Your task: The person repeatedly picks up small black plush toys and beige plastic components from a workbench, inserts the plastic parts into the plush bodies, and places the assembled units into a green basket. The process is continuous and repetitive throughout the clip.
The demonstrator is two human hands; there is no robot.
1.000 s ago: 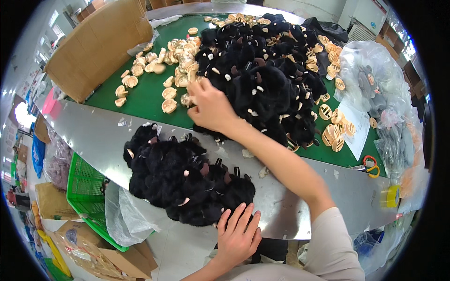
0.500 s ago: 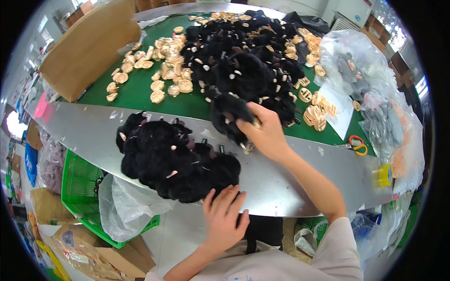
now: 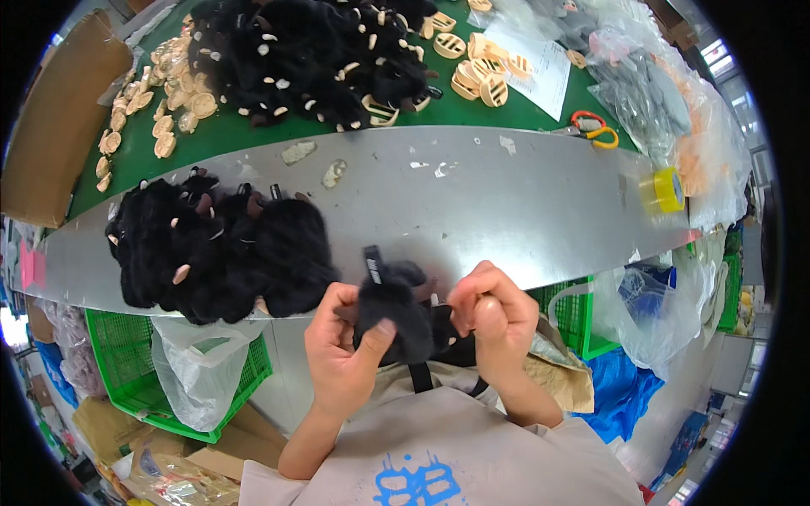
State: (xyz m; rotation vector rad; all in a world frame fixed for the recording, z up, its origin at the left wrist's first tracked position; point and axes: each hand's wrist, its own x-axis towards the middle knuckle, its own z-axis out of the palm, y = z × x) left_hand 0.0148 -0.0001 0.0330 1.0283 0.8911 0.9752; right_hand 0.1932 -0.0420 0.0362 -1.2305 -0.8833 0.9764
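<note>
A black furry plush piece (image 3: 395, 305) with a small black tag sits close to my chest, held by both hands. My left hand (image 3: 339, 352) grips its left side, thumb pressed into the fur. My right hand (image 3: 493, 319) is closed on its right edge. Just left of my hands, a pile of similar black plush pieces (image 3: 215, 244) with tan spots lies at the near edge of the grey metal table (image 3: 506, 202). A bigger heap of black plush pieces (image 3: 312, 59) covers the green mat (image 3: 245, 135) farther back.
Tan round parts (image 3: 173, 93) and striped tan discs (image 3: 477, 72) lie on the mat. Orange-handled scissors (image 3: 591, 131), a yellow tape roll (image 3: 665, 190), bagged grey goods (image 3: 650, 93). A cardboard box (image 3: 59, 126) at left. Green crates (image 3: 160, 371) and plastic bags (image 3: 194, 379) stand below.
My right hand took a black plush piece from the far heap and brought it back to my chest. My left hand rose from the table edge and took hold of it too.
</note>
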